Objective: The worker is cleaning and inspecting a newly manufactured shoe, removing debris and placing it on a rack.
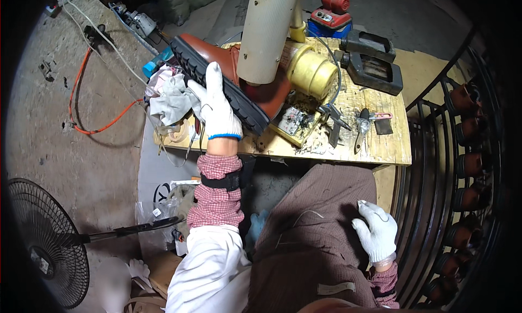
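Note:
A brown leather boot (pixel 220 49) with a thick black lugged sole (pixel 239 98) lies tilted on its side over the wooden bench (pixel 389 141). My left hand (pixel 221 112), in a white knit glove with a blue cuff edge, rests against the sole, its visible fingers stretched out and apart. A pale ribbed tube (pixel 266 33) comes down over the boot and hides part of its upper. Beside the boot is a yellow cylinder (pixel 314 71). My right hand (pixel 376 231), also gloved in white, lies on the brown apron (pixel 315 220) with loosely bent fingers and nothing in it.
Grey rags (pixel 173 101) lie left of the boot. A black air gun (pixel 336 122), a brush (pixel 361 129) and two black trays (pixel 375 72) sit on the bench. A boot rack (pixel 435 144) stands at right, a fan (pixel 46 242) at left. An orange cable (pixel 73 101) crosses the left surface.

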